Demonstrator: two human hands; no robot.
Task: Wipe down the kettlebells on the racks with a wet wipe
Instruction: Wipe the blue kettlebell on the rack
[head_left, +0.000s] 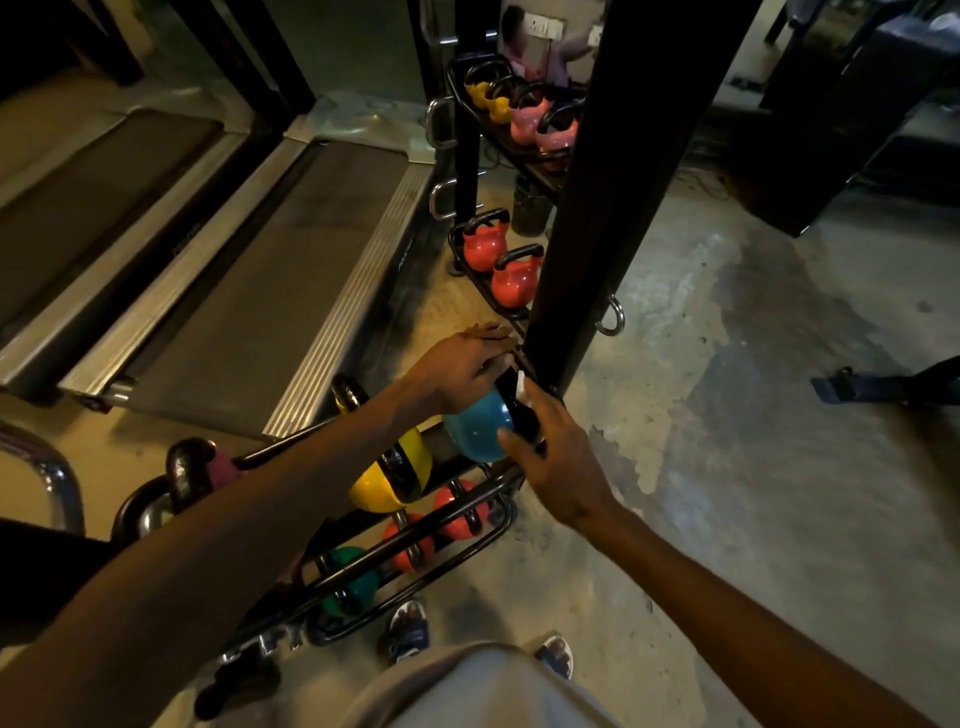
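A blue kettlebell (475, 434) with a black handle sits at the right end of the upper rail of the black rack (415, 535). My left hand (462, 366) rests on top of it, fingers closed over the handle. My right hand (550, 452) presses against the kettlebell's right side, and a bit of white wet wipe (521, 383) shows above its fingers. To its left on the same rail stands a yellow kettlebell (382, 480). Two red kettlebells (457, 512) and a green one (353, 579) sit on the lower rail.
A mirror behind the rack reflects red kettlebells (501, 265) and yellow and pink ones higher up. A black post (597, 208) stands right of the rack. Treadmills (260, 291) lie to the left. Dark kettlebells (182, 478) sit at the rack's left. My feet (410, 631) stand on concrete floor.
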